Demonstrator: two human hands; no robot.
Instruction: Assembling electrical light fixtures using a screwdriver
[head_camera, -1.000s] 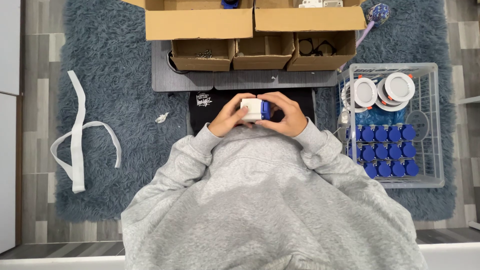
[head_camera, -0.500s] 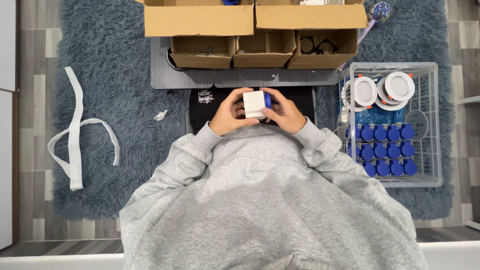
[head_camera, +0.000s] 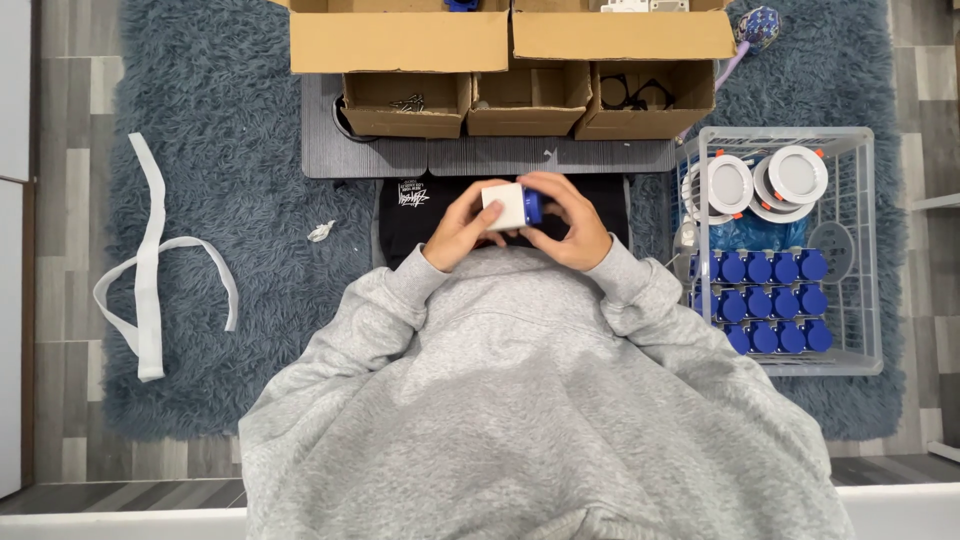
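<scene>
Hands first, from the one head view I have: my left hand (head_camera: 462, 230) and right hand (head_camera: 570, 225) meet over a black cloth mat (head_camera: 405, 215), and between them sits one small white box with a blue end (head_camera: 512, 205). Both sets of fingers are curled in around it, left fingers on the white side, right fingers wrapped over the blue end, so both hands have hold of it. It is a squarish white block, plain on the face I can see, with a deep blue band on its right edge; the underside is hidden by my palms.

Counting outward: three small open cardboard boxes (head_camera: 530, 100) stand in a row on a grey board (head_camera: 500, 157), with two larger cardboard flaps (head_camera: 400, 40) above them, cut off by the top edge. What lies in the small boxes is too dark to make out. To the right, one clear wire basket (head_camera: 870, 250) holds three round white light fittings (head_camera: 798, 175), partly overlapping, and blue-capped pieces (head_camera: 765, 300) in three rows; I count about fifteen, though the edges blur. One white fabric strap (head_camera: 150, 270) lies looped on the blue-grey shaggy rug (head_camera: 230, 130) at left, and one small white scrap (head_camera: 320, 232) lies near the mat. My grey sweatshirt (head_camera: 520, 400) covers the lower frame.
</scene>
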